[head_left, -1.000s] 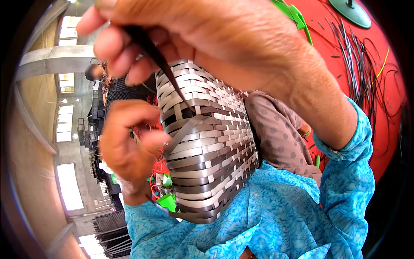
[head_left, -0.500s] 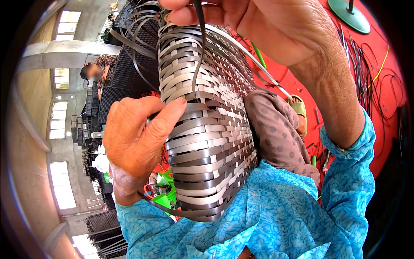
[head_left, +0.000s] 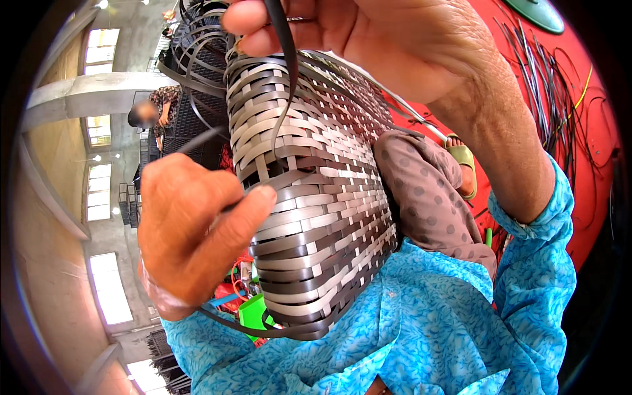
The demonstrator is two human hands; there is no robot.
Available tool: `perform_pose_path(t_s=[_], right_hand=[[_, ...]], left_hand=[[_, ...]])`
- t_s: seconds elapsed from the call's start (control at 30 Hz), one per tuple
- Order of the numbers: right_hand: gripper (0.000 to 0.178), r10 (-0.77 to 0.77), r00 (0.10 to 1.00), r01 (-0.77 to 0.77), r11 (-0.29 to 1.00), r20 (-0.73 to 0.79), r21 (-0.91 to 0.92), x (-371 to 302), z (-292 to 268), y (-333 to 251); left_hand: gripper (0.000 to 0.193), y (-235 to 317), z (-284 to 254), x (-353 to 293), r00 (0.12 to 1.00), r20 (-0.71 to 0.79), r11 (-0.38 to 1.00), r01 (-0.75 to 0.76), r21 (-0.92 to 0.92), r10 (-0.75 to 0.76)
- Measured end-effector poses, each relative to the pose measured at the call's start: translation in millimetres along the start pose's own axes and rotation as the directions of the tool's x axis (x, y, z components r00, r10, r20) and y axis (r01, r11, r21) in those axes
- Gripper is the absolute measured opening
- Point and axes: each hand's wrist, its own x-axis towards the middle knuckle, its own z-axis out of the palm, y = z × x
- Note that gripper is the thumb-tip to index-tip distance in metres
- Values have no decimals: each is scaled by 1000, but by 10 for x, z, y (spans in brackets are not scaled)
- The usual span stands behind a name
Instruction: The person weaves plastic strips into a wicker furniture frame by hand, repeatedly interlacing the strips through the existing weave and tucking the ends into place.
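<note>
A woven piece (head_left: 329, 217) of flat grey, brown and silvery strips leans against my body, with loose strip ends curling at its far end. My right hand (head_left: 408, 46) is over its far part, fingers closed on a dark flat strip (head_left: 289, 59) that hangs down to the weave. At the left edge my left hand (head_left: 197, 230) is closed, thumb against the weave, pinching a strip that comes out there. A blurred strip (head_left: 201, 139) sticks up behind this hand. The tips of my left fingers are hidden.
A red floor covering (head_left: 579, 230) carries a bundle of loose strips (head_left: 540, 85) at the right, below a green round base (head_left: 540, 13). My patterned trouser leg (head_left: 428, 191) is right of the weave. Green containers (head_left: 253, 313) stand lower left. Another person (head_left: 158, 115) is far left.
My left hand has moved down and left, pulling at the strip by the weave's edge. My right hand has shifted slightly left with the dark strip still in its fingers.
</note>
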Motion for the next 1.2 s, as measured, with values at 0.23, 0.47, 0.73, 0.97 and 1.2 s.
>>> perform_pose_path(t_s=[0.23, 0.47, 0.73, 0.97, 1.2], right_hand=[[34, -64, 979, 39, 991, 195, 130, 90, -35, 254], [25, 54, 996, -69, 974, -75, -216, -319, -370, 595], [15, 221, 948, -258, 955, -227, -146, -1190, -597, 1361], [16, -49, 992, -2, 919, -120, -393, -1142, -504, 1395], [11, -148, 987, 101, 871, -61, -480, -981, -394, 1347]], left_hand=[[24, 50, 54, 102, 928, 88, 878, 371, -301, -362], [19, 74, 147, 123, 929, 36, 918, 369, -144, -368], [16, 179, 292, -8, 895, -45, 896, 444, 5, -443], [13, 218, 341, -63, 898, -53, 888, 440, 134, -437], [14, 221, 238, 50, 849, 46, 850, 526, 5, -526]])
